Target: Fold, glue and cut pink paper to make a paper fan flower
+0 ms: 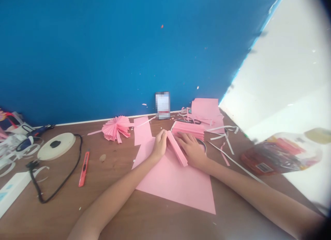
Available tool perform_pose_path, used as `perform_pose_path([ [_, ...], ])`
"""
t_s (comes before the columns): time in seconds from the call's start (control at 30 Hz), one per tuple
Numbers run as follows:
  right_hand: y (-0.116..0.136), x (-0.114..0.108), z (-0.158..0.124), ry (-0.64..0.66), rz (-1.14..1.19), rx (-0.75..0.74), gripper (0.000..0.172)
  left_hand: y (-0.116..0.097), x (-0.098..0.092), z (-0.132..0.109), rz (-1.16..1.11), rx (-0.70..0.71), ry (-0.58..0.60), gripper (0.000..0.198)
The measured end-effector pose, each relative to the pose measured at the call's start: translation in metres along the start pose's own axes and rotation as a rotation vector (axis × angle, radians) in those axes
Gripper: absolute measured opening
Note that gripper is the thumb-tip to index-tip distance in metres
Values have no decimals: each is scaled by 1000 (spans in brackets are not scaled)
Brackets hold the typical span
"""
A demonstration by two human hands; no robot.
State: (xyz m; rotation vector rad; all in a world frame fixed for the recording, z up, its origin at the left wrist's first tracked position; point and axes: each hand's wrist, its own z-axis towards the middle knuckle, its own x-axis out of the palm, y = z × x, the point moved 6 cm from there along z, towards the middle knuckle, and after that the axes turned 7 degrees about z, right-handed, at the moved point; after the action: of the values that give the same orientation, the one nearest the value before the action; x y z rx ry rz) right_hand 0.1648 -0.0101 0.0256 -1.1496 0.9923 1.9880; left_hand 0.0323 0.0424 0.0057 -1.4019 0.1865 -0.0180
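A pink paper strip (177, 148), folded into narrow layers, stands on edge at a slant over a larger pink sheet (173, 185). My left hand (159, 143) is closed on its far end, thumb and fingers pinching it. Along the strip's right side lies my right hand (192, 148), fingers stretched out and a little apart; whether its hidden thumb presses the paper I cannot tell. Just beyond this hand is a pleated pink paper stack (190, 129). Partly covered by the right wrist is a dark curved loop (204, 147), perhaps a scissors handle.
A pink pleated rosette (116, 129) and a red cutter knife (84, 169) lie left. Further left are a cream round device (57, 147) with black cord and a white power strip (12, 191). A phone (162, 105) leans on the blue wall. Right: paper scraps, plastic bag (279, 152).
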Motion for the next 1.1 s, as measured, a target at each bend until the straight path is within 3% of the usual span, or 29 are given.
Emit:
perform_pose_path([
  [0.17, 5, 4, 1, 33, -44, -91, 60, 0, 0, -1, -32, -16, -21, 38],
  [0.43, 1, 10, 2, 6, -14, -48, 56, -2, -1, -2, -69, -51, -57, 38],
  [0.57, -4, 4, 0, -81, 26, 24, 55, 0, -8, -2, -88, -58, -121, 42],
  [0.73, -3, -9, -3, -210, -11, 108, 55, 7, -7, 0, -162, -137, -96, 47],
  [0.9, 7, -39, 2, -250, -181, 63, 59, 6, -5, 1, -190, -126, -70, 38],
  [1.1, -16, -90, 7, -420, -225, 206, 60, 0, -1, 0, -160, -113, -26, 38],
])
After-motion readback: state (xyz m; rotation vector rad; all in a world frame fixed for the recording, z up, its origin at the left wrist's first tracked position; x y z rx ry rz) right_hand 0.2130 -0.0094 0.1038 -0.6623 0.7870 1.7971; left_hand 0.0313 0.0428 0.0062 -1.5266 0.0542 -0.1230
